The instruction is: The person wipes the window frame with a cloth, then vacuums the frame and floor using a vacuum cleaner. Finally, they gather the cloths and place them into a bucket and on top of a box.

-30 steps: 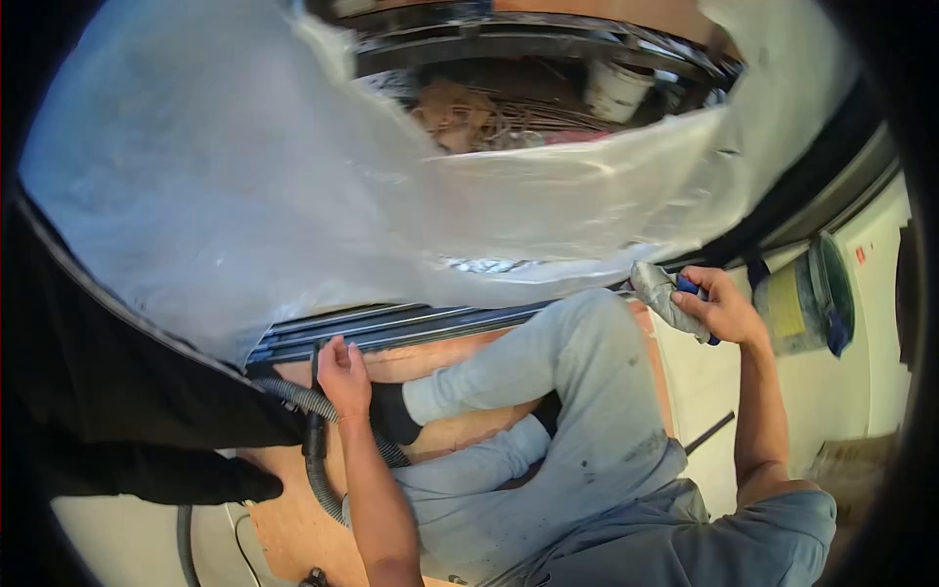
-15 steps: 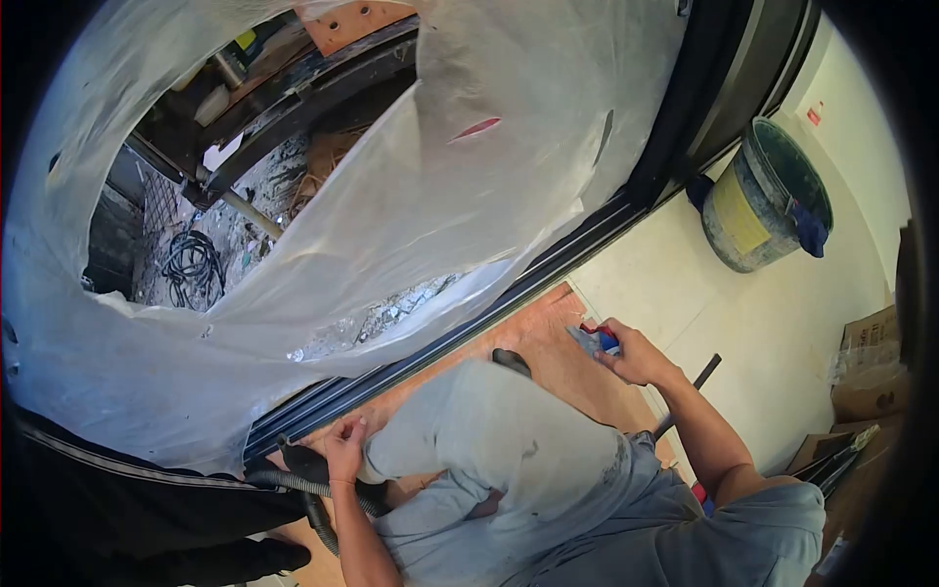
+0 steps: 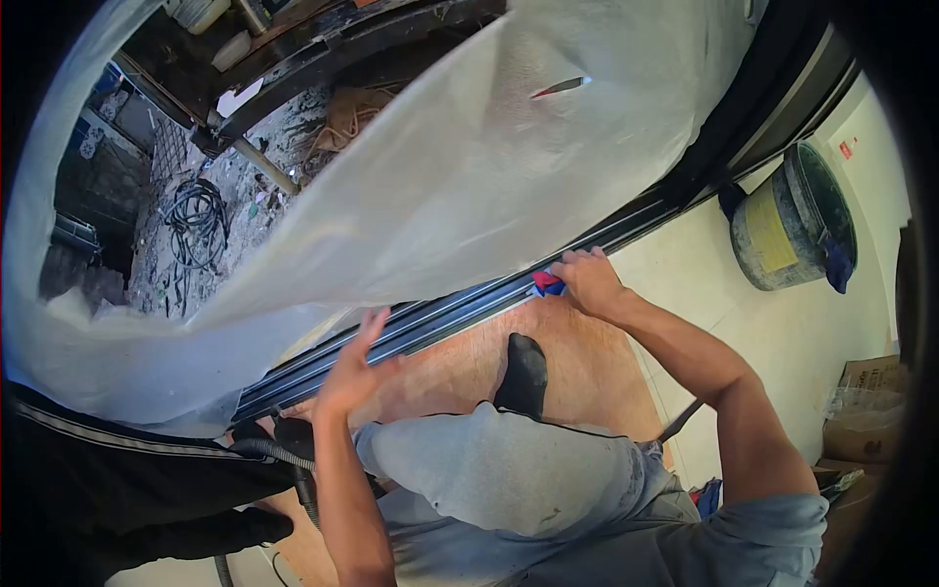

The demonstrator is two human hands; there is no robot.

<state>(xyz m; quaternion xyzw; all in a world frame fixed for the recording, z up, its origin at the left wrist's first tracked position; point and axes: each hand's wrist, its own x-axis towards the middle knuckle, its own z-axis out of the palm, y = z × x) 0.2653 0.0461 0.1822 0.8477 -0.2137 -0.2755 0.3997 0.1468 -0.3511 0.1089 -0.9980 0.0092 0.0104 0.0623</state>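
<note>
My right hand [image 3: 590, 283] is closed around a small scraper [image 3: 549, 285] with a red and blue handle. Its tip is at the dark sliding-door track [image 3: 468, 306], and my fingers hide most of the tool. Fingers apart and slightly blurred, my left hand [image 3: 354, 372] is raised near the same track, with nothing in it. Just beyond both hands hangs a translucent plastic sheet [image 3: 430, 205] with a large torn opening on the left and a small slit higher up.
Outside, a coiled black cable [image 3: 196, 223] lies on rubble. A dirty bucket [image 3: 790, 220] stands on pale tiles at right, above cardboard boxes [image 3: 866, 411]. Another person's dark trouser leg [image 3: 127, 499] and a ribbed hose [image 3: 284, 453] are at lower left.
My right hand has moved with the scraper from over the floor board up to the track. My left hand has risen from beside my knee and spread its fingers.
</note>
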